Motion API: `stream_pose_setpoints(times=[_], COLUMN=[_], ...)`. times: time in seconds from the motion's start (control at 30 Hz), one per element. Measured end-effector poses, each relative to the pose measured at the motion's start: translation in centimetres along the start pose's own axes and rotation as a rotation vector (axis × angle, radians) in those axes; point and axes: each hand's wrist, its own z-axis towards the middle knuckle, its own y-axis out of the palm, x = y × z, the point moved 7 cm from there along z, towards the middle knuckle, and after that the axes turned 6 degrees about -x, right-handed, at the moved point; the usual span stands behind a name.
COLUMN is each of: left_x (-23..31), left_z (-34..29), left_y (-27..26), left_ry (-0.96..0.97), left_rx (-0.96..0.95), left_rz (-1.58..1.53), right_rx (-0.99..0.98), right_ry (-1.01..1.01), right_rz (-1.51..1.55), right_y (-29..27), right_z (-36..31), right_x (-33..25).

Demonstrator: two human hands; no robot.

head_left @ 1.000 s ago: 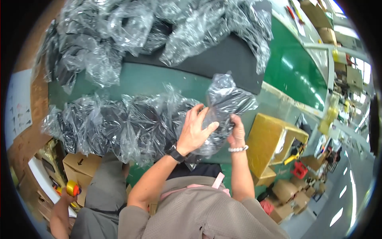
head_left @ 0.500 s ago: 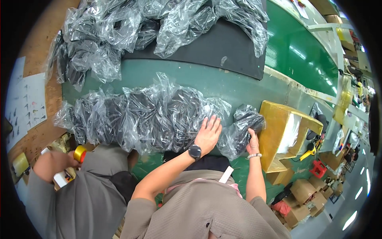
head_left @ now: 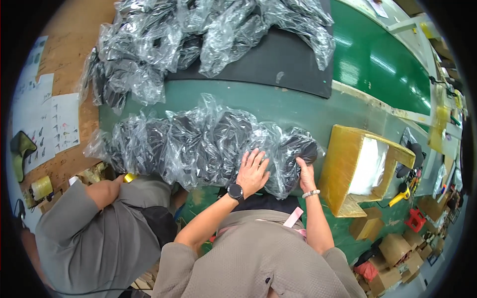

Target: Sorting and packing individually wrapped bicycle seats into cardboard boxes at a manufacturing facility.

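A row of black items in clear plastic bags (head_left: 191, 149) lies side by side along the near edge of the green table. My left hand (head_left: 252, 174), watch on its wrist, rests on the row toward its right end with fingers spread. At that end, a bagged black item (head_left: 294, 149) leans against its neighbour. My right hand (head_left: 306, 177), wearing a beaded bracelet, grips the near right side of this item; the bag covers some fingertips. What kind of item is in the bags cannot be made out.
More bagged black items (head_left: 144, 44) are heaped on a black board (head_left: 258, 64) at the back. A taped yellow-brown box (head_left: 338, 169) stands to the right. Close on my left sits a co-worker in grey (head_left: 114, 223), beside a roll of yellow tape (head_left: 129, 177). Cardboard boxes (head_left: 395, 248) lie on the right.
My right hand has brought the end item left against the row, closing the gap. My left hand has stayed on the row. The co-worker's arm has moved, and the view has shifted slightly.
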Motion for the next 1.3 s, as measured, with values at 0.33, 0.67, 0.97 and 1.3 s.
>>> stream_pose_setpoints(times=[0.33,0.67,0.97,1.3], left_x=[-3.5,-4.7,-7.5,-7.0], left_z=[-1.7,-3.0,-3.6,-3.2], left_y=[2.3,0.8,-1.4,-5.1], left_ry=[-0.124,-0.116,-0.067,-0.168], left_rx=[0.100,0.232,0.190,0.139], left_rz=[-0.106,-0.118,-0.072,-0.075], right_rx=[-0.084,-0.172,-0.168,-0.127], right_ry=[0.080,0.165,0.336,0.095], right_rz=[-0.389,-0.314,-0.410,-0.462], right_y=[6.0,8.7,12.9,11.4], right_z=[-0.2,-0.6,-1.4,0.7], right_x=[1.1,2.5,3.4,3.1])
